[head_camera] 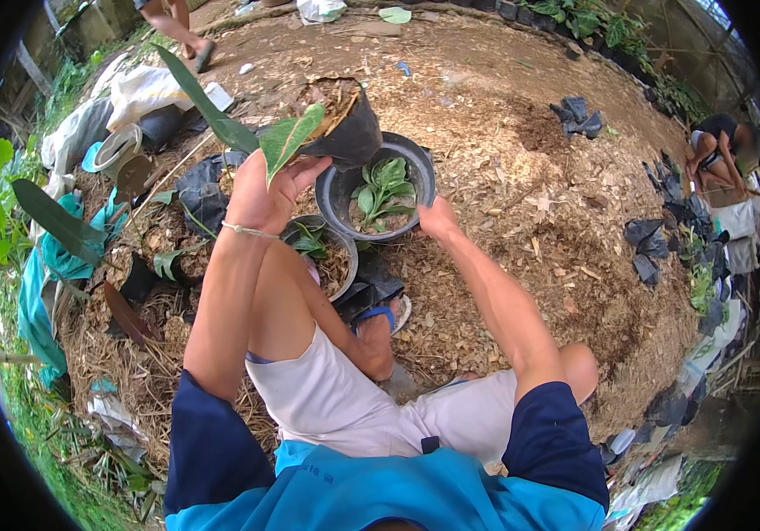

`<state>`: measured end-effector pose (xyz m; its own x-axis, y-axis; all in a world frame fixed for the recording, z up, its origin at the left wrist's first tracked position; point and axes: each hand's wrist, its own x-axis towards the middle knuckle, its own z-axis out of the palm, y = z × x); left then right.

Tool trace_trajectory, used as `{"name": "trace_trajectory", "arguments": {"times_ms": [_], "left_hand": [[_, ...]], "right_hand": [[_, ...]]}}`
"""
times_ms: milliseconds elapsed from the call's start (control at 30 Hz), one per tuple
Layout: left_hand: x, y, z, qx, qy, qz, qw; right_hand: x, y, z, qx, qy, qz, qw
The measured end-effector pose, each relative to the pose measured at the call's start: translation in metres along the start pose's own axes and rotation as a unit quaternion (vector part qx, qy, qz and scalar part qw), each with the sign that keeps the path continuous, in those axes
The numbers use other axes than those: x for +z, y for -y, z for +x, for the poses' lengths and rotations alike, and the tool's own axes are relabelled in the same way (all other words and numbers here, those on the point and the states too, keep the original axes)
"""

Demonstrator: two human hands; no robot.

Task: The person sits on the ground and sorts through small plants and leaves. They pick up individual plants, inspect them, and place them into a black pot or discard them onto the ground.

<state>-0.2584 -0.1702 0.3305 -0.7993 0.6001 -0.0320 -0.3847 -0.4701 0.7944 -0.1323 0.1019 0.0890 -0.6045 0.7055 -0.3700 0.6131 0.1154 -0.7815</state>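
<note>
A black plastic grow bag point(355, 136), tilted and filled with dry brown matter, rests in my left hand point(272, 189). Long green leaves point(294, 141) rise beside the bag and partly cover that hand. My right hand point(438, 218) grips the rim of a round black plastic pot point(335, 207). Inside this pot stands a small leafy green plant point(383, 186). The grow bag hangs over the pot's far left edge. Closer to my leg, a second pot point(351, 262) holds dark green leaves and brown fibre, partly hidden behind my knee and the first pot.
Wood chips point(519, 265) cover the ground. To the left are potted plants point(134, 279), teal cloth point(41, 318), a whitish bucket point(121, 149) and white sacks point(144, 93). Black plastic bags point(645, 245) lie at the right, near a crouching person point(715, 152). Another person's legs point(174, 30) show at the top left.
</note>
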Motion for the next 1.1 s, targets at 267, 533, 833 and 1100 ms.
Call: {"name": "trace_trajectory", "arguments": {"times_ms": [267, 533, 833, 1100], "left_hand": [[-0.027, 0.001, 0.018, -0.002, 0.012, -0.01, 1.0], [0.032, 0.039, 0.084, -0.027, -0.028, 0.038, 0.999], [-0.011, 0.199, 0.173, -0.128, -0.227, 0.025, 0.965], [-0.099, 0.325, 0.161, -0.148, -0.435, 0.046, 0.887]], "right_hand": [[-0.157, 0.032, 0.038, -0.054, -0.087, 0.114, 0.988], [-0.278, -0.021, 0.07, 0.056, -0.193, 0.165, 0.966], [-0.29, -0.069, 0.054, 0.157, -0.12, 0.238, 0.951], [-0.293, -0.067, 0.056, 0.152, -0.176, 0.207, 0.95]]}}
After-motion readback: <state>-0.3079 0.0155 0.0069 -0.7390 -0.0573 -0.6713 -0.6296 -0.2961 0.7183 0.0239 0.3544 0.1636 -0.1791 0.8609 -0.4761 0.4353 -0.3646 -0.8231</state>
